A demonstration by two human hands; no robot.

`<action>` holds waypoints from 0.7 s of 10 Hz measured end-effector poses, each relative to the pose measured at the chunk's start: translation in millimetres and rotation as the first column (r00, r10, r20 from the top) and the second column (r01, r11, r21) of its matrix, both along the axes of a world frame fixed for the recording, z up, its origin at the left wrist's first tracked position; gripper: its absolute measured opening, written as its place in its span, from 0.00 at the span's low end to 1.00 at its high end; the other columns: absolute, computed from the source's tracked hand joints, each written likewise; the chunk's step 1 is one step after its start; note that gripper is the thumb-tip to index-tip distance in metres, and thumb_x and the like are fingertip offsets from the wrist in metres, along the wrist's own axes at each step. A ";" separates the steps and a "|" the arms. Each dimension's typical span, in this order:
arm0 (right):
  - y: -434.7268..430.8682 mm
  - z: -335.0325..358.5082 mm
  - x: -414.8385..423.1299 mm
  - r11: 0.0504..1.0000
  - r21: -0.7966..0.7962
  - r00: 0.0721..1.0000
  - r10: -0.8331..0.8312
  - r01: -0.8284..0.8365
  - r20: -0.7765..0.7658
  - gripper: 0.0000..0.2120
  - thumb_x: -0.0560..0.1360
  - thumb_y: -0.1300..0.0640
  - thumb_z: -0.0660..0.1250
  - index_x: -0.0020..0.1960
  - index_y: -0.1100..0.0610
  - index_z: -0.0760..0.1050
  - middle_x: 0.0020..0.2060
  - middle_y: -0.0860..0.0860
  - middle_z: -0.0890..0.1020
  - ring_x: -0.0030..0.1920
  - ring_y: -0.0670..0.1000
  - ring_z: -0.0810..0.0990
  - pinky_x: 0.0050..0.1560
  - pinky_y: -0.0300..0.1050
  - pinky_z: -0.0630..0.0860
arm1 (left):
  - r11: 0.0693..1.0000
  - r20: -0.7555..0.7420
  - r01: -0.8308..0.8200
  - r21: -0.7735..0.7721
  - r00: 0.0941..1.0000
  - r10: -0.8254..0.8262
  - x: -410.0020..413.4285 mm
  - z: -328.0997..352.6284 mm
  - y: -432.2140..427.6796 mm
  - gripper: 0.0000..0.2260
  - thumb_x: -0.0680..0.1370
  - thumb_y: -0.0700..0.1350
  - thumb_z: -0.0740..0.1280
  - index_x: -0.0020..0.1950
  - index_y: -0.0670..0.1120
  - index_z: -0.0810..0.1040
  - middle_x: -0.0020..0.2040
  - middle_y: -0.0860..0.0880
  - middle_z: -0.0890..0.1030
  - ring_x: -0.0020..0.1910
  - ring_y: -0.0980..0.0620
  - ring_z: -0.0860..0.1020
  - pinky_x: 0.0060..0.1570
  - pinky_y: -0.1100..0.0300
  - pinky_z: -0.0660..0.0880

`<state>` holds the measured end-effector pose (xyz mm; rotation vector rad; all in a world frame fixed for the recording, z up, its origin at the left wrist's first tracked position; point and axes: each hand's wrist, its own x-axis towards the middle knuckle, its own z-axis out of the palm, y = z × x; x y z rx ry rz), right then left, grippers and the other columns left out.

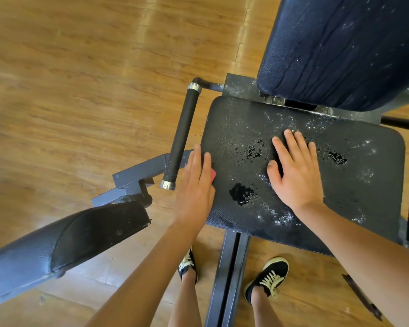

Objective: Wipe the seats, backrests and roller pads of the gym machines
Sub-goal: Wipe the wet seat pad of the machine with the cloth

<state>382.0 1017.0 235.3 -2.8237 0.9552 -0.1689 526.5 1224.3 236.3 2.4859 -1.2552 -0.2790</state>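
Over the wood floor (80,95), seat (241,128) and one-o'clock backrest (340,55) stood wet; left grip (194,187) flat-fingered on something red (213,175), right grip (295,173) flat too. Wiping seemed barely begun.

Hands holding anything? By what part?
Nothing gripped: left hand presses flat on a red item at the seat edge, mostly hidden; right hand lies flat on the seat.
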 end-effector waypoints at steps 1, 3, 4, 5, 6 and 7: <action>0.9 -0.6 -0.5 1.000 0.002 1.000 0.000 0.000 -0.006 0.26 0.83 0.50 0.53 0.77 0.59 0.67 0.79 0.60 0.64 0.80 0.61 0.58 0.78 0.66 0.55 | 0.999 0.025 0.036 -0.009 0.999 -0.035 -15.0 -4.8 22.5 0.34 0.76 0.35 0.70 0.80 0.36 0.59 0.81 0.34 0.57 0.80 0.38 0.54 0.80 0.47 0.52; 0.2 -0.4 -0.6 1.000 0.005 1.000 0.001 -0.001 -0.004 0.26 0.83 0.50 0.53 0.77 0.59 0.67 0.79 0.60 0.64 0.80 0.61 0.58 0.79 0.66 0.55 | 0.995 -0.018 0.084 -0.055 0.996 -0.085 -2.7 -5.2 17.5 0.23 0.86 0.48 0.56 0.81 0.43 0.61 0.83 0.45 0.56 0.83 0.51 0.44 0.77 0.39 0.52; -0.5 -0.7 -0.8 1.000 0.003 1.000 0.002 -0.002 -0.001 0.26 0.83 0.51 0.54 0.77 0.59 0.67 0.79 0.60 0.64 0.80 0.61 0.58 0.79 0.66 0.55 | 0.993 -0.025 0.091 -0.079 0.995 -0.093 3.0 -6.9 5.8 0.23 0.87 0.48 0.56 0.81 0.44 0.62 0.84 0.47 0.55 0.83 0.50 0.44 0.76 0.42 0.53; -0.9 -1.1 -0.9 1.000 0.008 1.000 0.001 -0.001 0.011 0.25 0.83 0.51 0.54 0.77 0.59 0.68 0.79 0.60 0.64 0.81 0.61 0.58 0.79 0.66 0.55 | 0.992 0.003 0.040 -0.117 0.999 -0.039 5.3 -8.4 -9.7 0.22 0.86 0.46 0.57 0.79 0.39 0.66 0.82 0.42 0.60 0.82 0.43 0.53 0.74 0.40 0.60; -0.2 -1.9 -1.0 1.000 0.008 1.000 0.001 -0.001 0.016 0.25 0.83 0.51 0.54 0.77 0.59 0.68 0.79 0.59 0.65 0.81 0.60 0.58 0.79 0.66 0.55 | 0.985 0.027 0.019 -0.170 1.000 -0.015 15.4 -11.5 -33.2 0.22 0.85 0.45 0.59 0.77 0.36 0.68 0.80 0.38 0.63 0.80 0.42 0.56 0.72 0.38 0.65; -0.9 -2.1 -0.8 1.000 0.007 1.000 0.001 -0.001 0.015 0.25 0.82 0.51 0.54 0.76 0.59 0.69 0.78 0.60 0.65 0.80 0.61 0.58 0.79 0.65 0.55 | 0.977 0.017 0.012 -0.214 1.000 -0.009 35.9 -11.4 -69.1 0.22 0.86 0.45 0.59 0.77 0.35 0.66 0.80 0.36 0.62 0.80 0.40 0.57 0.74 0.37 0.66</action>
